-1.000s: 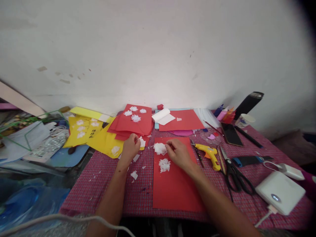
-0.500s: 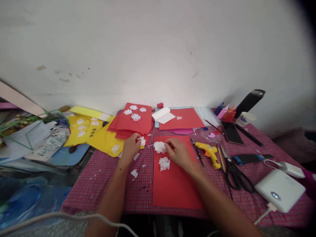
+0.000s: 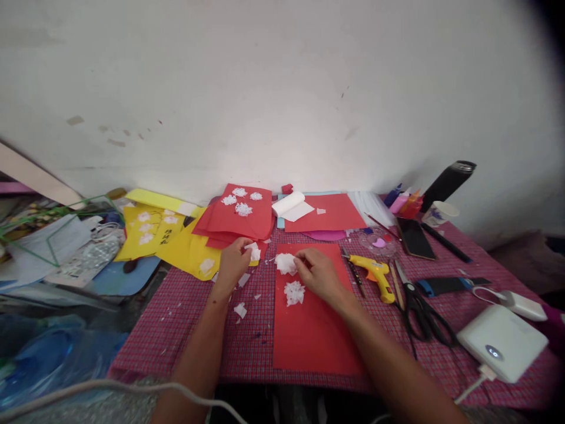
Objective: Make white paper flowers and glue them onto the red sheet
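My left hand (image 3: 232, 262) is closed in a pinch on a small white paper piece (image 3: 254, 252) left of the red sheet (image 3: 313, 330). My right hand (image 3: 318, 273) rests on the top of that red sheet, fingers pinched at the edge of a white tissue flower (image 3: 286, 263). A second white tissue flower (image 3: 294, 292) lies on the sheet just below my right hand. White paper scraps (image 3: 241, 309) are scattered on the checked tablecloth (image 3: 185, 318) by my left wrist.
Right of the sheet lie a yellow glue gun (image 3: 375, 273), black scissors (image 3: 419, 312), a white power bank (image 3: 501, 341) and a phone (image 3: 414, 237). Red sheets with flowers (image 3: 241, 213), yellow sheets (image 3: 172, 241) and a tissue roll (image 3: 289, 205) sit behind. A black bottle (image 3: 445, 182) stands against the wall.
My left hand has lifted the white piece slightly and shifted it a little right. My right hand stays at the upper flower, almost unmoved.
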{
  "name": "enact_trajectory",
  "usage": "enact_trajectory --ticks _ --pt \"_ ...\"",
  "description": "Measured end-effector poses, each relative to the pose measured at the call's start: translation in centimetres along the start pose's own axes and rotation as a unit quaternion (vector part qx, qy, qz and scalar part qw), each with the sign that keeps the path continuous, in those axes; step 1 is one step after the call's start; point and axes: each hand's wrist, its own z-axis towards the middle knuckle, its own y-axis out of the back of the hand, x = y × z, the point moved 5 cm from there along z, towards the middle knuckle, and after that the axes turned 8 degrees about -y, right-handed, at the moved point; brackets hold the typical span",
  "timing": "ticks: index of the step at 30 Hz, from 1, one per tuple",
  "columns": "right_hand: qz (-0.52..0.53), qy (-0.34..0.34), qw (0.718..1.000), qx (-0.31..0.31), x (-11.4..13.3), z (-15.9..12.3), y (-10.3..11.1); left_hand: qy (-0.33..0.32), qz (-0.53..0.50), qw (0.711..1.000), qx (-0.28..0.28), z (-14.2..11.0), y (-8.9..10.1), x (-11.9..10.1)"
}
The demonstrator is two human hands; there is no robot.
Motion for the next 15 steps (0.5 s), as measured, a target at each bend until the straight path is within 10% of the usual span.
enact_trajectory --ticks 15 --pt "-0.002 0.01 1.0 0.001 0.27 0.06 -0.05 -0.003 -0.016 0.999 0.031 -0.09 -0.64 0.3"
